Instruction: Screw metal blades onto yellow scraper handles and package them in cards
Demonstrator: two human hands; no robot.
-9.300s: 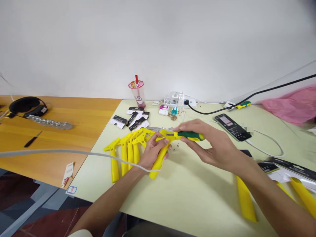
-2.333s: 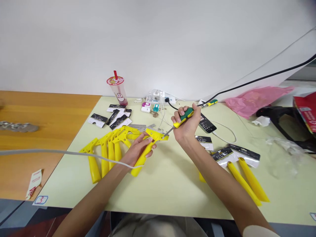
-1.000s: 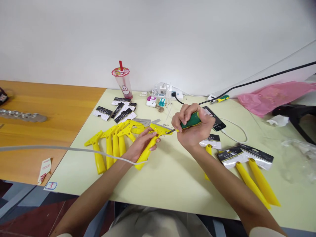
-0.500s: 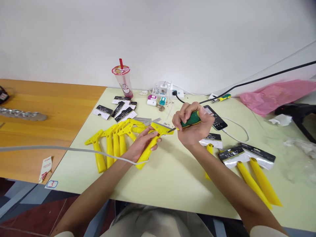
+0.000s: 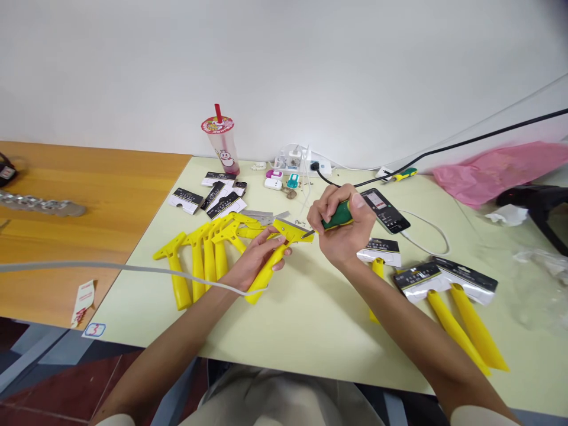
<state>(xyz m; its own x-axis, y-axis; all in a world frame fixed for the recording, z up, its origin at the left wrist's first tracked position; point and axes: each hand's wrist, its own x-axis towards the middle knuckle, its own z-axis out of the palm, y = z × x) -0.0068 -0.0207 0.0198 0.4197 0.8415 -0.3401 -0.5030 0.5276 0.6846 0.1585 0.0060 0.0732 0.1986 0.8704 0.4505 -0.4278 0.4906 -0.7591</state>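
Observation:
My left hand (image 5: 256, 258) is closed around a yellow scraper (image 5: 265, 276) just below its wide head, which carries a grey metal strip along the far edge. In my right hand (image 5: 344, 228) is a screwdriver (image 5: 338, 216) with a green handle, my fingers wrapped round it. Its tip meets the right end of the scraper head, where a screw sits. Several more yellow scrapers (image 5: 177, 277) lie side by side to the left of my left hand. Grey flat blades (image 5: 258, 214) and small loose screws (image 5: 300, 223) rest just beyond the scraper head.
Black-and-white packaging cards (image 5: 186, 201) lie behind the scrapers, near a drink cup (image 5: 225, 148) with a red straw. A phone (image 5: 385, 210) is beyond my right hand. Packaged yellow handles (image 5: 477, 325) lie right. A grey cable (image 5: 168, 272) crosses above my left forearm.
My right hand has turned slightly on the screwdriver handle and shifted a little left. The scraper stays nearly where it was in my left hand.

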